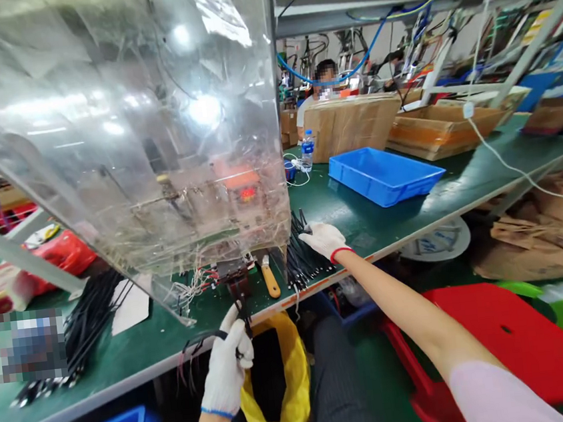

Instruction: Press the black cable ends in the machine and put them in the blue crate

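My left hand (230, 357), in a white knitted glove with a blue cuff, is closed on a black cable (244, 324) in front of a small dark fixture (231, 270) at the table edge. More dark, thin wires hang to the left of this hand. My right hand (325, 240), gloved in white with a red cuff, reaches to a bundle of black cables (307, 262) right of the fixture. Its fingertips close on a dark cable end there. Between the hands lies a scraper with a yellow handle (271, 282).
A clear plastic shield (118, 141) hangs over the fixture. On the green table (463, 175) are a blue tray (383, 177), cardboard boxes (353, 126), a water bottle (308, 149) and another black cable pile (85, 325). A yellow bag (297, 364) hangs below; a red stool (516, 340) stands right.
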The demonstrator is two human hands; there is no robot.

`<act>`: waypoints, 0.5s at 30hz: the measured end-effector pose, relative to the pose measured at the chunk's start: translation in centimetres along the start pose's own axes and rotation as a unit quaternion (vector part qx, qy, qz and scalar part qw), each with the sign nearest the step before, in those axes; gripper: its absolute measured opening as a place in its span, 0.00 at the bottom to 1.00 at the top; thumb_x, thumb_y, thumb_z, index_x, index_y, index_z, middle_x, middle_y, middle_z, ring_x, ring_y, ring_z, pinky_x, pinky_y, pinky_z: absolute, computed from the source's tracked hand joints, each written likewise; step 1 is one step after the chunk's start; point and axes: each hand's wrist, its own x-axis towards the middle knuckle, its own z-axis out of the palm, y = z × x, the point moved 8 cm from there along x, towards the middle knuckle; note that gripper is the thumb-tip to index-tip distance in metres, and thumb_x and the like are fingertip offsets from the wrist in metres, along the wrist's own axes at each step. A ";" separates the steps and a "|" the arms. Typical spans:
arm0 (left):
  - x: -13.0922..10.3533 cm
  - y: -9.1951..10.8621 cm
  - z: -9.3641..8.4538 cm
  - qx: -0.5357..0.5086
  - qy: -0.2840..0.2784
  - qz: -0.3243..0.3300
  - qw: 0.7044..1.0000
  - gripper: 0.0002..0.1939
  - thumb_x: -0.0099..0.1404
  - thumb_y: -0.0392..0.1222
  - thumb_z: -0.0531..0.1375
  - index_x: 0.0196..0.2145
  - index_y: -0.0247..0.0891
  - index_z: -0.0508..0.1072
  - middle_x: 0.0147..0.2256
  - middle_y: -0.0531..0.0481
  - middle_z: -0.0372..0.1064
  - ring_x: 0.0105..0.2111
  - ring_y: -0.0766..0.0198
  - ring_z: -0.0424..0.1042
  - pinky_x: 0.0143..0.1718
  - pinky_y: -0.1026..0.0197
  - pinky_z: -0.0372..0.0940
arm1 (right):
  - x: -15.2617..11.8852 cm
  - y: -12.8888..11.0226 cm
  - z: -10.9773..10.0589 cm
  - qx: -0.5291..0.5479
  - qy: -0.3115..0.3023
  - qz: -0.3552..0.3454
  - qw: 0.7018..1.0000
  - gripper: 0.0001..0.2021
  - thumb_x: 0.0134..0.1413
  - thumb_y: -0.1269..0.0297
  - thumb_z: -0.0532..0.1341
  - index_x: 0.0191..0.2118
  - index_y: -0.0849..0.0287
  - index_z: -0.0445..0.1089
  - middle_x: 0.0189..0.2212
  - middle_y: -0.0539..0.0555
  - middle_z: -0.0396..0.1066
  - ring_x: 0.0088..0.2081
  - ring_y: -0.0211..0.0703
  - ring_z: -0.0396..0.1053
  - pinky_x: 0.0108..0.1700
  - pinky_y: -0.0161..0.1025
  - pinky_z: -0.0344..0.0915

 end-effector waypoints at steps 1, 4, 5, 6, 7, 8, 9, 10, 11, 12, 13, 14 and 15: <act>0.1 0.0 0.2 0.030 0.002 0.001 1.000 0.42 0.55 0.51 0.66 0.63 0.37 0.55 0.16 0.65 0.51 0.14 0.74 0.51 0.13 0.74 0.42 | 1.2 -0.2 0.6 -0.031 -0.006 0.001 1.000 0.22 0.57 0.51 0.56 0.48 0.63 0.72 0.44 0.65 0.74 0.45 0.54 0.71 0.43 0.41 0.62; -0.1 0.3 0.2 0.140 0.016 0.009 0.990 0.39 0.57 0.54 0.62 0.61 0.32 0.58 0.14 0.64 0.52 0.13 0.71 0.54 0.12 0.72 0.46 | 3.0 -1.0 2.2 -0.076 -0.020 0.006 0.997 0.24 0.56 0.50 0.56 0.48 0.66 0.72 0.46 0.69 0.72 0.46 0.55 0.71 0.42 0.40 0.62; -0.2 0.4 0.2 0.180 0.024 0.010 0.983 0.37 0.58 0.55 0.60 0.59 0.32 0.60 0.13 0.63 0.53 0.13 0.70 0.55 0.12 0.72 0.48 | 3.1 -1.3 2.5 -0.076 -0.024 0.003 0.997 0.22 0.57 0.52 0.56 0.47 0.66 0.72 0.45 0.68 0.72 0.46 0.54 0.72 0.41 0.40 0.63; -0.5 0.5 0.2 0.214 0.031 0.007 0.976 0.34 0.58 0.55 0.59 0.57 0.32 0.63 0.13 0.62 0.55 0.13 0.70 0.56 0.12 0.71 0.49 | 3.2 -1.7 2.7 -0.075 -0.027 -0.004 0.997 0.21 0.58 0.53 0.55 0.46 0.65 0.72 0.44 0.68 0.73 0.44 0.54 0.73 0.40 0.39 0.63; -0.7 0.6 0.3 0.242 0.038 0.000 0.970 0.31 0.58 0.54 0.58 0.54 0.32 0.65 0.14 0.61 0.56 0.13 0.70 0.57 0.12 0.71 0.51 | 3.3 -1.9 2.7 -0.075 -0.030 -0.012 0.997 0.19 0.59 0.56 0.53 0.45 0.65 0.73 0.43 0.68 0.73 0.43 0.53 0.73 0.39 0.39 0.63; -0.9 0.5 0.3 0.261 0.045 -0.010 0.964 0.29 0.57 0.54 0.58 0.52 0.33 0.67 0.15 0.60 0.58 0.13 0.70 0.57 0.12 0.71 0.51 | 3.5 -2.0 2.6 -0.077 -0.034 -0.021 0.996 0.18 0.60 0.57 0.52 0.43 0.65 0.73 0.42 0.68 0.74 0.42 0.53 0.73 0.39 0.39 0.63; -1.2 0.4 0.4 0.272 0.053 -0.020 0.961 0.26 0.57 0.53 0.59 0.49 0.34 0.69 0.16 0.59 0.60 0.13 0.71 0.57 0.12 0.71 0.51 | 3.7 -2.1 2.4 -0.079 -0.039 -0.029 0.996 0.18 0.61 0.58 0.50 0.41 0.64 0.73 0.41 0.68 0.74 0.42 0.52 0.73 0.39 0.39 0.63; -1.3 0.3 0.5 0.278 0.058 -0.028 0.958 0.23 0.56 0.52 0.59 0.45 0.35 0.70 0.17 0.58 0.62 0.14 0.71 0.58 0.12 0.71 0.51 | 4.1 -1.9 2.0 -0.076 -0.045 -0.034 0.996 0.18 0.61 0.59 0.49 0.40 0.64 0.73 0.40 0.68 0.74 0.41 0.52 0.73 0.38 0.40 0.62; -1.4 0.1 0.7 0.281 0.059 -0.035 0.957 0.20 0.55 0.52 0.60 0.42 0.36 0.70 0.18 0.58 0.62 0.13 0.71 0.58 0.12 0.71 0.51 | 4.5 -1.8 1.3 -0.065 -0.046 -0.042 0.996 0.18 0.60 0.60 0.48 0.37 0.63 0.73 0.39 0.67 0.74 0.41 0.52 0.73 0.38 0.40 0.62; -1.4 0.0 0.8 0.284 0.059 -0.038 0.956 0.17 0.54 0.51 0.60 0.38 0.37 0.70 0.17 0.58 0.61 0.13 0.72 0.58 0.12 0.71 0.51 | 5.1 -1.6 0.5 -0.043 -0.044 -0.047 0.997 0.17 0.59 0.61 0.48 0.34 0.62 0.72 0.38 0.66 0.74 0.41 0.53 0.72 0.39 0.41 0.62; -1.4 -0.1 0.9 0.286 0.059 -0.044 0.955 0.14 0.54 0.50 0.60 0.34 0.37 0.70 0.16 0.58 0.60 0.13 0.71 0.58 0.12 0.71 0.51 | 5.6 -1.5 -0.7 -0.003 -0.037 -0.050 0.998 0.15 0.57 0.61 0.50 0.30 0.61 0.71 0.36 0.66 0.74 0.41 0.54 0.72 0.39 0.42 0.63; -1.4 -0.3 1.0 0.288 0.059 -0.051 0.954 0.12 0.53 0.49 0.60 0.31 0.38 0.69 0.15 0.58 0.59 0.13 0.71 0.58 0.12 0.71 0.51 | 6.2 -1.3 -2.0 0.067 -0.022 -0.046 0.996 0.13 0.55 0.61 0.52 0.27 0.60 0.70 0.34 0.65 0.74 0.42 0.55 0.71 0.40 0.44 0.63; -1.4 -0.4 1.0 0.288 0.058 -0.058 0.954 0.10 0.53 0.47 0.60 0.28 0.38 0.69 0.15 0.58 0.59 0.13 0.71 0.57 0.12 0.71 0.51 | 6.6 -1.1 -3.5 0.164 -0.002 -0.036 0.986 0.12 0.53 0.60 0.54 0.25 0.58 0.69 0.33 0.65 0.73 0.42 0.56 0.71 0.41 0.46 0.64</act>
